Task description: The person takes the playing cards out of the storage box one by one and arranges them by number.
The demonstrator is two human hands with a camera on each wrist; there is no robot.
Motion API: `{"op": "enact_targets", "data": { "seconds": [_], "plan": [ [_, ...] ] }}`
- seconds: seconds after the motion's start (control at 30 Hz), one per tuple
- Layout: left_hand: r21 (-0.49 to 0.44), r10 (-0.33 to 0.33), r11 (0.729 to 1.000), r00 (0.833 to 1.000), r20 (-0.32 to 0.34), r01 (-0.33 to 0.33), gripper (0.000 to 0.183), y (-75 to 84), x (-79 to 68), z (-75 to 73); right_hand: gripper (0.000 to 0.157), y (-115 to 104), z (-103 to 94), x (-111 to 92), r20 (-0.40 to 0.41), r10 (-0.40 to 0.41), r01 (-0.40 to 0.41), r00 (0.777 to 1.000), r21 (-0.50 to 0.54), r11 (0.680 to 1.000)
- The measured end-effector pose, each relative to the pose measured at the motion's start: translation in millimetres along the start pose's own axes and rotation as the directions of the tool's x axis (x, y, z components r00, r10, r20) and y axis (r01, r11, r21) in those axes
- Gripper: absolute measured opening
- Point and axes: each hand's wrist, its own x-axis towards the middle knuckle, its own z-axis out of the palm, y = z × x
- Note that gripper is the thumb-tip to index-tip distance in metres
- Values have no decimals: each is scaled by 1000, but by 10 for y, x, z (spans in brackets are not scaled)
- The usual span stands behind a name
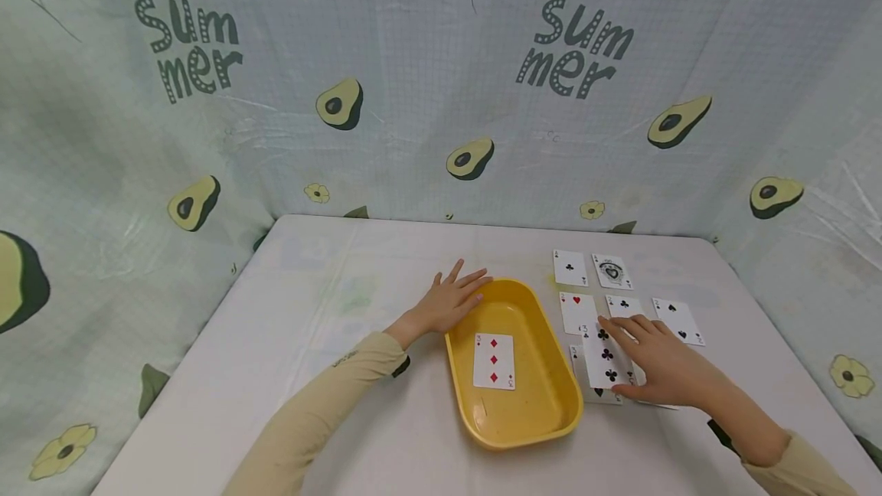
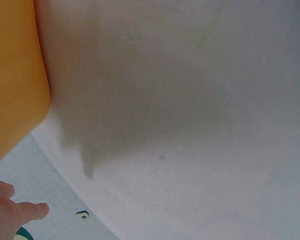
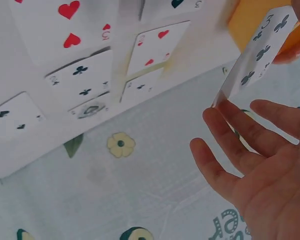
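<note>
My right hand (image 1: 654, 358) pinches a three of clubs (image 1: 606, 362) at its edges, over the lower row of cards. In the right wrist view that three of clubs (image 3: 265, 52) is tilted, with fingertips at its near edge. Partly under it in the head view lies a three of spades (image 1: 579, 373). My left hand (image 1: 448, 303) rests on the far left rim of a yellow tray (image 1: 544, 404), its fingers spread. Inside the tray a three of diamonds (image 1: 493, 361) lies face up.
Face-up cards lie right of the tray: an ace of clubs (image 1: 570, 269), an ace of spades (image 1: 612, 272), a two of hearts (image 1: 576, 312), a two of clubs (image 1: 622, 305) and a two of spades (image 1: 678, 320). A three of hearts (image 3: 70, 30) shows in the right wrist view. Printed curtain (image 1: 413, 37) encloses the table.
</note>
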Motion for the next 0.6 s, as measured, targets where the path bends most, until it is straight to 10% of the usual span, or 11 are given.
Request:
{"op": "enact_targets", "data": {
  "seconds": [0.6],
  "plan": [
    [-16,7,1000,1000,-8,-7,45,-1,0,-1,92,477,251,-392,-120,13,-24,993,-87,996]
  ]
}}
